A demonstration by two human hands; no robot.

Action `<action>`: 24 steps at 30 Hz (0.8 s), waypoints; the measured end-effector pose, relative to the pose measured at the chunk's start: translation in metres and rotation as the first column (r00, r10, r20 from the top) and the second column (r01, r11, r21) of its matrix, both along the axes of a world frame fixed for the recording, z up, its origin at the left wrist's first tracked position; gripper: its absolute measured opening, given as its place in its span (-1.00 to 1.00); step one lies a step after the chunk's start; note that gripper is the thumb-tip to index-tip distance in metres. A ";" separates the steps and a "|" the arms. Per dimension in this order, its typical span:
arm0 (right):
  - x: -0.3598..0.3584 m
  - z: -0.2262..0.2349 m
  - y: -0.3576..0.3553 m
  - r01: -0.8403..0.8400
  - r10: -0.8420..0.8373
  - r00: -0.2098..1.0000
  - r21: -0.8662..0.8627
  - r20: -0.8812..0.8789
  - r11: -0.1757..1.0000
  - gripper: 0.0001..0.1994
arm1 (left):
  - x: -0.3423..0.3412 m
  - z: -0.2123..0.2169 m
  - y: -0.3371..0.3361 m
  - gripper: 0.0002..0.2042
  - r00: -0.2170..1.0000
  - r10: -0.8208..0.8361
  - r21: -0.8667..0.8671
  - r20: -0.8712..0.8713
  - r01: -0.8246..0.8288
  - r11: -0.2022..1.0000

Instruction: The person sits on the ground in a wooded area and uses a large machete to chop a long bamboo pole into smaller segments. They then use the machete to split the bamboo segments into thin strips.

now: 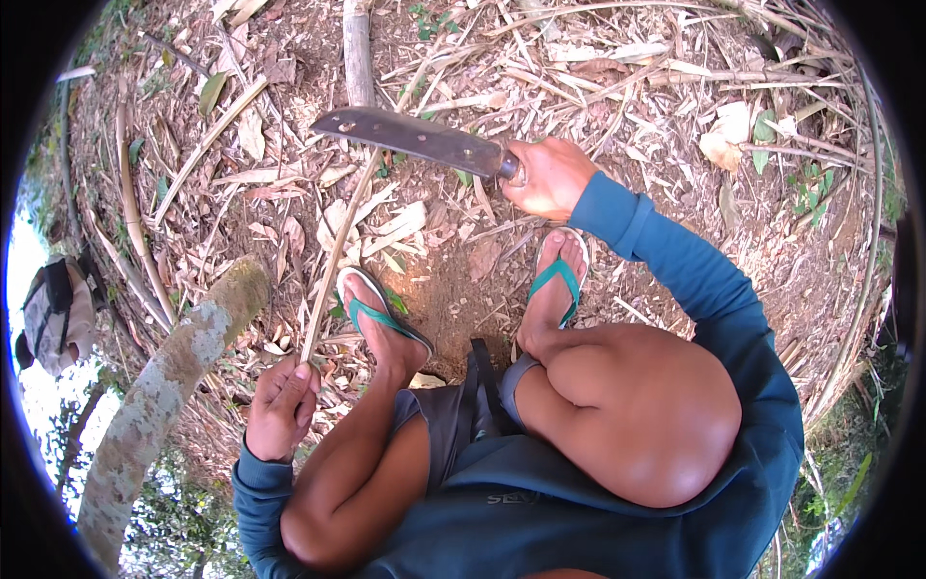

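My right hand (551, 179) is wrapped round the handle of a machete (415, 138), whose broad dark blade points left with its tip near the upper middle. A long thin strip of split wood or bamboo (335, 253) slants up from my left hand (283, 405), which pinches its lower end between thumb and fingers. Further up, the strip passes under the blade. Whether the blade touches it, I cannot tell.
My feet in green-strapped flip-flops (370, 314) stand on ground strewn with shavings and dry leaves. A lichen-spotted trunk (164, 396) rises at the left, near a grey bag (60, 314). A cut pole (358, 58) lies beyond the blade; dry stalks (714, 77) lie at the far right.
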State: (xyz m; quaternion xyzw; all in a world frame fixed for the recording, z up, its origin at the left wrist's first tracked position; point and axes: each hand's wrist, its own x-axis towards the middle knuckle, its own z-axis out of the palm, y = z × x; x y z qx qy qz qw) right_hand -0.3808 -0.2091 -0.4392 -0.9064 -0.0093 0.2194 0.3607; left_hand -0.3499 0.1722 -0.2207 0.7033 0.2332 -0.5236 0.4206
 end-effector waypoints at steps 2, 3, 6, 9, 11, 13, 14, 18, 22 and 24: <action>-0.008 0.007 0.002 -0.150 0.145 0.988 0.146 0.043 0.978 -0.79 | 0.002 -0.001 0.000 -0.69 0.999 0.002 -0.005 0.035 -0.002 1.000; -0.002 0.007 -0.001 -0.132 0.118 0.981 0.084 0.155 0.988 -0.79 | 0.001 0.000 0.001 -0.69 1.000 -0.012 -0.001 0.011 0.012 1.000; 0.005 0.015 -0.002 0.051 -0.045 0.997 -0.089 0.063 0.995 -0.79 | 0.002 0.000 0.002 -0.68 0.997 -0.053 0.005 0.060 0.053 0.999; 0.015 0.023 -0.003 0.193 -0.198 0.980 -0.134 -0.026 0.972 -0.76 | 0.000 0.003 0.003 -0.68 0.999 -0.023 -0.019 0.033 0.023 1.000; 0.009 0.026 0.003 0.181 -0.193 0.974 -0.102 -0.123 0.978 -0.70 | 0.000 0.003 0.003 -0.68 0.999 0.027 -0.017 0.023 -0.027 0.999; -0.003 0.025 0.012 0.016 -0.005 0.994 0.098 -0.113 0.995 -0.72 | 0.002 0.002 0.001 -0.68 0.999 -0.006 0.020 -0.044 0.007 1.000; -0.005 0.024 0.012 -0.109 0.141 0.974 0.176 -0.179 0.978 -0.72 | 0.003 0.001 0.001 -0.69 0.999 -0.008 0.017 -0.037 0.009 1.000; -0.001 0.005 0.000 0.125 -0.128 0.992 -0.139 -0.010 0.982 -0.72 | 0.003 -0.002 0.001 -0.69 1.000 0.012 -0.042 0.002 -0.012 0.999; 0.008 0.011 -0.009 0.248 -0.253 0.967 -0.101 -0.039 0.963 -0.73 | 0.004 0.000 0.004 -0.68 0.993 0.072 -0.086 -0.089 -0.080 0.993; -0.003 0.020 0.000 0.075 -0.074 0.996 0.027 -0.051 0.997 -0.76 | 0.008 0.000 0.007 -0.69 0.979 0.148 -0.111 -0.143 -0.165 0.980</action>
